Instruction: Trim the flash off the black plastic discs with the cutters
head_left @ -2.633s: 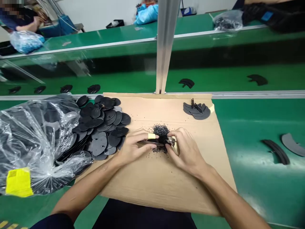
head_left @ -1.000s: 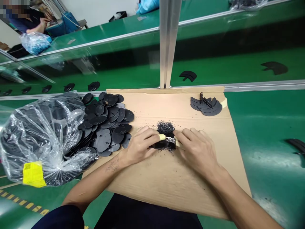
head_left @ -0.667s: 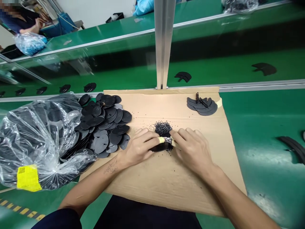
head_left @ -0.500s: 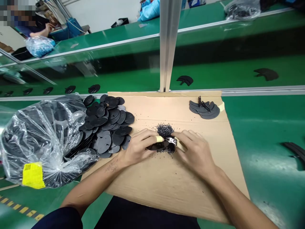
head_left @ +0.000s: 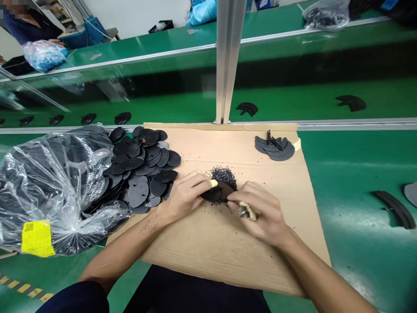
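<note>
My left hand (head_left: pixel 184 194), with pale yellow tape on a finger, pinches dark oval plastic discs (head_left: pixel 224 190) by their left side. The fingertips of my right hand (head_left: pixel 265 213) touch the right edge of these discs. Tucked in my right palm is a pair of small nippers (head_left: pixel 244 211), its metal head pointing toward me. Right behind and under the discs lies a heap of tiny black clippings (head_left: pixel 224 174) on a cardboard sheet (head_left: pixel 202 243). To the left of my left hand spreads a pile of black oval discs (head_left: pixel 138 191).
A clear plastic bag (head_left: pixel 61 174) of discs sits at the left. Fanned black parts (head_left: pixel 276 150) lie on the cardboard's far right. A metal post (head_left: pixel 226 65) rises behind it. Curved parts (head_left: pixel 394 208) rest at right; others line the green surface beyond the rail. A person (head_left: pixel 29 26) sits far left.
The nippers' jaws have left the discs and the tool has swung back into my right palm. My right fingertips now touch the discs, whose faces have turned more upward.
</note>
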`<act>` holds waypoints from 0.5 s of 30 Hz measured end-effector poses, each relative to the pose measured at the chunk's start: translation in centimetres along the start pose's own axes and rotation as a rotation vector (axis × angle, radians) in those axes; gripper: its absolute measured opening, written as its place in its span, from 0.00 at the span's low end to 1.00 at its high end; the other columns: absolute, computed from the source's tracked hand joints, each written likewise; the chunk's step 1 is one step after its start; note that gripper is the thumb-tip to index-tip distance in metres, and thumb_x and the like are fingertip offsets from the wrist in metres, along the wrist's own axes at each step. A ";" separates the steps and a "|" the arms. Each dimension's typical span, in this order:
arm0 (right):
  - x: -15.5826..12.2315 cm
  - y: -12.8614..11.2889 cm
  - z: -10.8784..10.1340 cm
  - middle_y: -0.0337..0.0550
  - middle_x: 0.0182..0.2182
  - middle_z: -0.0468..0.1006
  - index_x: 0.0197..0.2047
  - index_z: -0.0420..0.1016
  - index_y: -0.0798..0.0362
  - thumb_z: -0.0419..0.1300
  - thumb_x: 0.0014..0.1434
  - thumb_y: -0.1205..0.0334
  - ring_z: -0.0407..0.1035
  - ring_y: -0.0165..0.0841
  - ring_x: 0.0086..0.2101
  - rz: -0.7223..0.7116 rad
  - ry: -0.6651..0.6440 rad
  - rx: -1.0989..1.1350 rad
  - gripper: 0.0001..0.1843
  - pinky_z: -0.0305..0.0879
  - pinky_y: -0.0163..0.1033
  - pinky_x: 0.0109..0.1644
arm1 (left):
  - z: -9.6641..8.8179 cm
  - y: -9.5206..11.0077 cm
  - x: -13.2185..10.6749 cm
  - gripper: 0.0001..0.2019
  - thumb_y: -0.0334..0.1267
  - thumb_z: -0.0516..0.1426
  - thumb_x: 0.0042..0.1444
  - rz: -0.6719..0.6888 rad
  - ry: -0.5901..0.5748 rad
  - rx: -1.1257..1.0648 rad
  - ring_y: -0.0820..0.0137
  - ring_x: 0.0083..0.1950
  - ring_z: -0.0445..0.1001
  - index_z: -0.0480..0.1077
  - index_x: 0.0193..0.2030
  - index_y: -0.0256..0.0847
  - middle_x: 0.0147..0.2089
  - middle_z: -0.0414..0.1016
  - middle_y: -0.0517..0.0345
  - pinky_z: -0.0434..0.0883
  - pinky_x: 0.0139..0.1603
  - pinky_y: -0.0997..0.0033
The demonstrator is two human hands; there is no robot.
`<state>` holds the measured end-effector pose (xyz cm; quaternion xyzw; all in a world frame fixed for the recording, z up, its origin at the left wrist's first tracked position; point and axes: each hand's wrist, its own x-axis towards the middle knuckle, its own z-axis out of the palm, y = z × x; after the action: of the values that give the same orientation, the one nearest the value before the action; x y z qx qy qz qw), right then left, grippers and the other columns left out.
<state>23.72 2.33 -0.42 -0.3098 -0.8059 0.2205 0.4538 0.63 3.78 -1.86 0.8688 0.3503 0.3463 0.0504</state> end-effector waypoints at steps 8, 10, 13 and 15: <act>-0.2 2.1 -0.3 0.44 0.34 0.79 0.47 0.78 0.52 0.56 0.63 0.70 0.68 0.34 0.32 0.100 -0.092 -0.259 0.12 0.61 0.40 0.35 | -0.2 0.6 0.1 0.08 0.29 0.59 0.63 -0.134 0.018 -0.450 0.70 0.42 0.81 0.76 0.48 0.37 0.41 0.82 0.51 0.77 0.43 0.72; -0.4 2.1 0.0 0.44 0.33 0.79 0.47 0.78 0.53 0.55 0.65 0.69 0.68 0.34 0.32 0.078 -0.149 -0.290 0.12 0.60 0.40 0.36 | -0.1 0.7 0.0 0.09 0.28 0.59 0.63 -0.118 -0.010 -0.487 0.69 0.43 0.81 0.76 0.48 0.37 0.42 0.82 0.50 0.78 0.44 0.72; -0.5 1.9 0.2 0.43 0.31 0.77 0.47 0.78 0.54 0.55 0.65 0.69 0.66 0.33 0.31 0.041 -0.163 -0.327 0.12 0.59 0.39 0.35 | -0.1 0.9 -0.1 0.09 0.27 0.59 0.63 -0.116 -0.044 -0.512 0.69 0.43 0.81 0.76 0.49 0.37 0.42 0.83 0.49 0.78 0.44 0.72; -0.6 1.8 0.3 0.43 0.31 0.77 0.47 0.78 0.55 0.55 0.65 0.70 0.66 0.33 0.30 0.027 -0.164 -0.342 0.12 0.58 0.39 0.34 | 0.0 0.9 -0.1 0.09 0.27 0.59 0.62 -0.114 -0.054 -0.517 0.69 0.42 0.81 0.76 0.49 0.36 0.42 0.82 0.49 0.78 0.43 0.73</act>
<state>24.23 3.14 -2.08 -0.3741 -0.8618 0.1108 0.3241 1.06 3.05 -1.62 0.8148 0.2972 0.3975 0.2995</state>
